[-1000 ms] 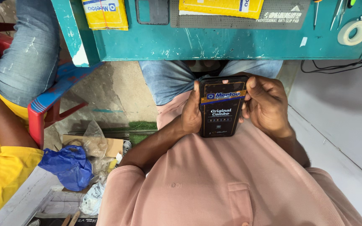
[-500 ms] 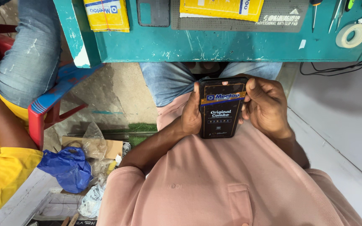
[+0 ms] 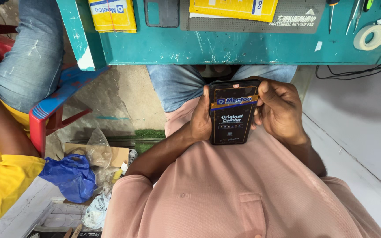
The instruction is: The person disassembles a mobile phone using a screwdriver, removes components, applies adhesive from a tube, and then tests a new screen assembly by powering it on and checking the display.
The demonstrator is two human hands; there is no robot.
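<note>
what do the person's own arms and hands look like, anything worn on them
Both hands are bare: the left hand and the right hand show no gloves, and no rings or watch can be seen. The forearms are uncovered too. Short sleeves of a plain pink shirt end above the elbows; the shirt has a small chest pocket. No markings show on the sleeves.

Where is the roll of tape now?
In the head view, the roll of tape lies at the far right of the teal table, beside the tweezers.
</note>
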